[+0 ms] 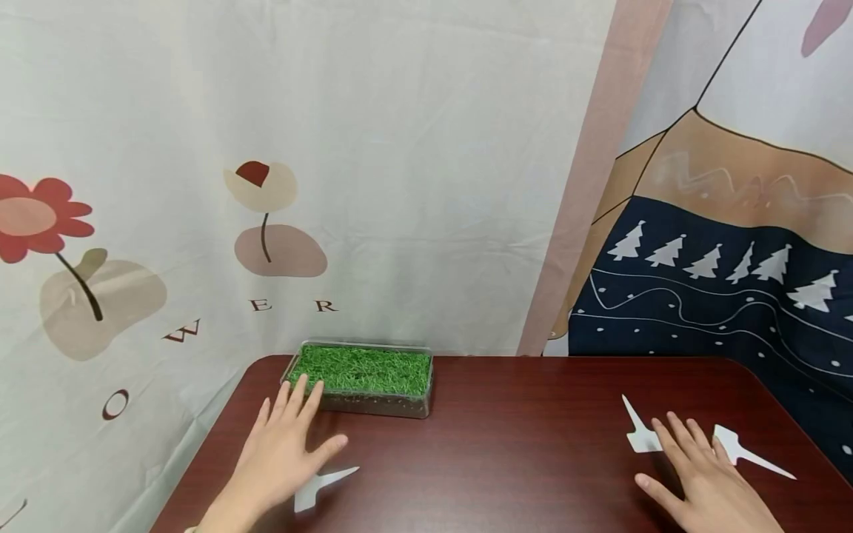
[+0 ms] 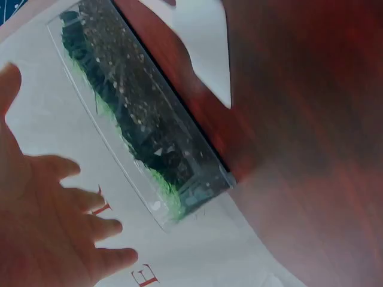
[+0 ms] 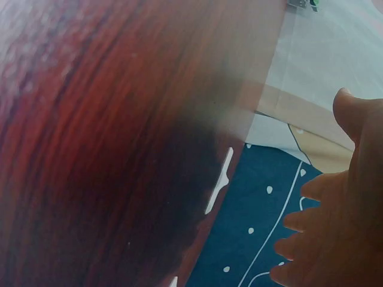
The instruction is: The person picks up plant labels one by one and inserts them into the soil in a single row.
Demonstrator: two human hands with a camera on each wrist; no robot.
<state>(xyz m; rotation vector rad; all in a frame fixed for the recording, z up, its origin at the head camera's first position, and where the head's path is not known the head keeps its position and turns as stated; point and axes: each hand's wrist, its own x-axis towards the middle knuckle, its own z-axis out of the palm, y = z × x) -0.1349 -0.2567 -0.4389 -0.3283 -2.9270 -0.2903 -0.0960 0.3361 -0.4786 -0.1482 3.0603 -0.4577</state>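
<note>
In the head view, my left hand (image 1: pixel 280 444) hovers with spread fingers over the table's left side, holding nothing. Its fingertips overlap the front left corner of a clear plastic box (image 1: pixel 383 404) of green grass (image 1: pixel 366 370); the left wrist view shows a gap between hand and box. Beside the thumb lies a white T-shaped plant label (image 1: pixel 308 494). On the right, my right hand (image 1: pixel 709 474) is spread and holds nothing. Two more white plant labels lie about its fingers, one to the left (image 1: pixel 643 440) and another to the right (image 1: pixel 730 443), partly hidden by the hand.
The dark red wooden table (image 1: pixel 520 437) has rounded far corners. Behind it hangs a pale cloth (image 1: pixel 426 185) printed with flowers and letters, with a dark blue section (image 1: pixel 666 296) of white trees at the right. The box stands close to the table's far edge.
</note>
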